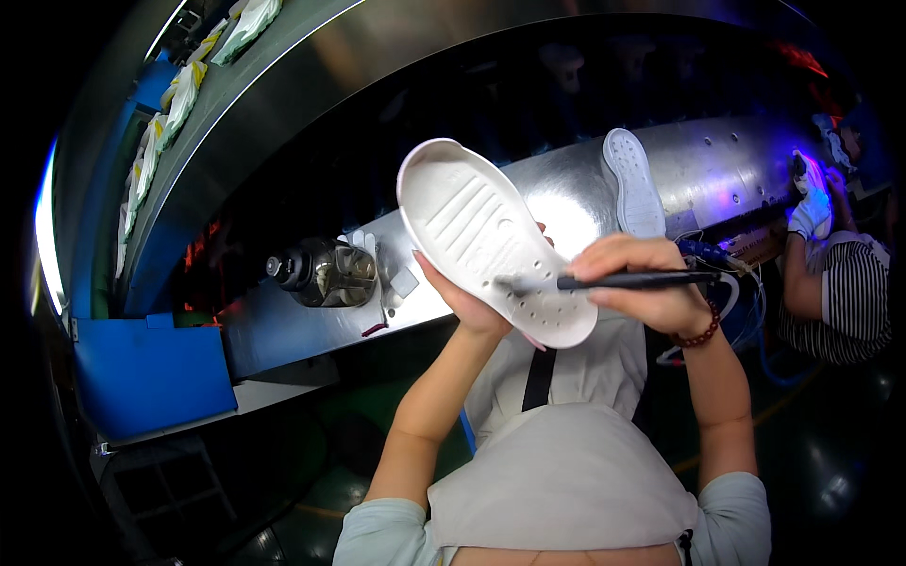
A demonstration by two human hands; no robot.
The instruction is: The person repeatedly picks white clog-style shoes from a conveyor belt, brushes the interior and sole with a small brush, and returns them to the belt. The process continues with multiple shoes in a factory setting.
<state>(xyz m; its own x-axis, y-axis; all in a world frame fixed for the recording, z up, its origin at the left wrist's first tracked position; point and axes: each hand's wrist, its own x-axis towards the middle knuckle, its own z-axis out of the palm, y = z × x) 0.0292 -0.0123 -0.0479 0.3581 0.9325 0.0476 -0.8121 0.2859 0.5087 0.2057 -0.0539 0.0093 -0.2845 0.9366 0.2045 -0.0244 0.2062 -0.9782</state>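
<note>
Holding a sole [472, 212] to a brush [681, 278]
The left hand [474, 307] clasped the sole from beneath over the bench [746, 162] edge, seemingly to face its hollow upward; the right hand [666, 307] pinched the brush. Another sole [636, 189] lay beyond.

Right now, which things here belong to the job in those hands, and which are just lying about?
In use:
white shoe sole, held in the left hand
black-handled brush, in the right hand, its blurred tip at the sole's inside

Lying about, though possibly related:
second white sole, on the metal bench
black-capped see-through bottle, also on the bench
</note>
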